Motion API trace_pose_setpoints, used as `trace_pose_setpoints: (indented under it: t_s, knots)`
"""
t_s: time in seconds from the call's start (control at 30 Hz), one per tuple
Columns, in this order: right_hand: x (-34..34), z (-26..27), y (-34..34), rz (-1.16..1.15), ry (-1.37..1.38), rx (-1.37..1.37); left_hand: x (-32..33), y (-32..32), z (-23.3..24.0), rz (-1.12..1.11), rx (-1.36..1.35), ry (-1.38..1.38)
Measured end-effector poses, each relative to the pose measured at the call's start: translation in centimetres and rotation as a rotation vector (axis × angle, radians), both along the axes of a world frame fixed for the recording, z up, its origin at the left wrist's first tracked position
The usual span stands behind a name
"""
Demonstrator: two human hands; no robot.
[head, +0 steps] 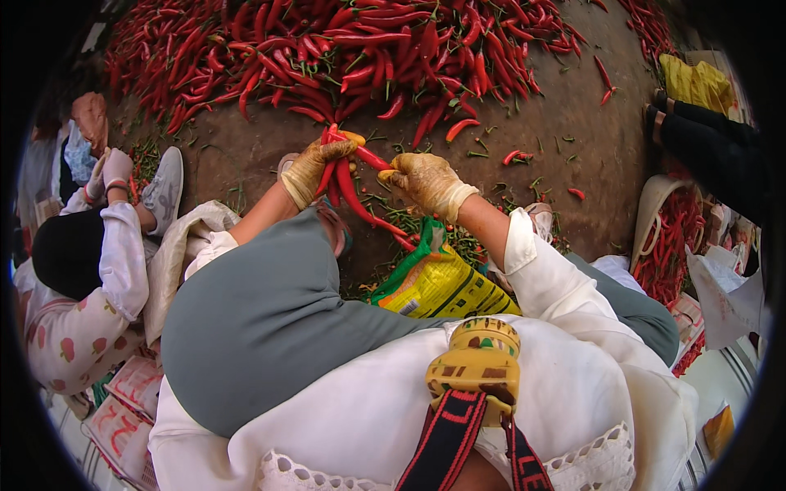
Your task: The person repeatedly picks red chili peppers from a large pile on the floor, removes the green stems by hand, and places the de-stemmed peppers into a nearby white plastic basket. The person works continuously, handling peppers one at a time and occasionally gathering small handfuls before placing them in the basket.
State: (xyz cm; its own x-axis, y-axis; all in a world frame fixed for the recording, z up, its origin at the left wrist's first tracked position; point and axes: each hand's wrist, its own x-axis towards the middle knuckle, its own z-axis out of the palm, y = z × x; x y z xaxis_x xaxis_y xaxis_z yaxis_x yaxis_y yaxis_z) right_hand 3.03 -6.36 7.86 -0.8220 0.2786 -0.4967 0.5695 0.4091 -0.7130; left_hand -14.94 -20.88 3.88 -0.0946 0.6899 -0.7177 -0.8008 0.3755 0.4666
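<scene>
My left hand [313, 166], in a stained thin glove, is closed around several long red chili peppers [349, 190] that hang below its fingers. One more red chili [373, 158] stretches from that hand across to my right hand [430, 181], also in a stained glove. The right thumb and fingers pinch the near end of this chili; whether a stem is there is hidden. Beyond my hands lies a large heap of red chilies [368, 55] with green stems. Cut-off green stems [393, 212] litter the ground below them.
Between my legs stands a yellow and green printed bag [448, 279]. At the left a co-worker in a patterned top [67, 344] sits close by. To the right are a pale basket [651, 208] holding chilies, another person's dark-clad legs [706, 147] and a yellow sack [697, 83].
</scene>
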Motion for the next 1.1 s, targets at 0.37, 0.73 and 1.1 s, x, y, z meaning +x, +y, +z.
trace_pose_setpoints:
  t_s: [0.37, 0.73, 1.1]
  knots:
    - [-0.2, -3.7, 6.5, -0.793, 0.416, -0.596, -1.8, 1.4, 0.7, 0.289, 0.368, -0.110]
    - [-0.6, -4.6, 14.8, 0.019, -0.209, 0.636, -0.4, 0.6, 0.0, -0.063, 0.184, -0.139]
    - [2.3, -3.4, -2.8, 0.110, 0.056, 0.351, 0.5, 0.7, 0.0, -0.170, 0.021, -0.263]
